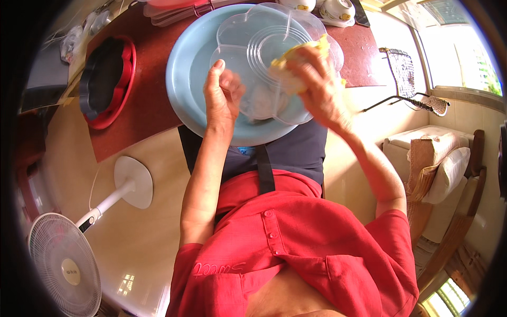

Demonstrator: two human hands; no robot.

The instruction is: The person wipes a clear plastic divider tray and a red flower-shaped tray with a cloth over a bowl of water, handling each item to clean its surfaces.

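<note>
A clear plastic flower-shaped lid or tray (233,35), with ridged rings at its middle, is tilted over a light blue plastic basin (180,79). My left hand (223,93) grips its left edge, thumb up and fingers curled and blurred. My right hand (317,83) presses a crumpled yellow and whitish cloth (303,51) against the lid's right part. Something pale and indistinct shows through the clear plastic near the basin's bottom.
On the reddish table (154,95) are a red and dark grey scalloped tray (128,75) at left, plastic containers (170,12) at the back and patterned white bowls (336,10) at back right. A white standing fan (65,265) is at lower left, a cushioned sofa (427,158) at right.
</note>
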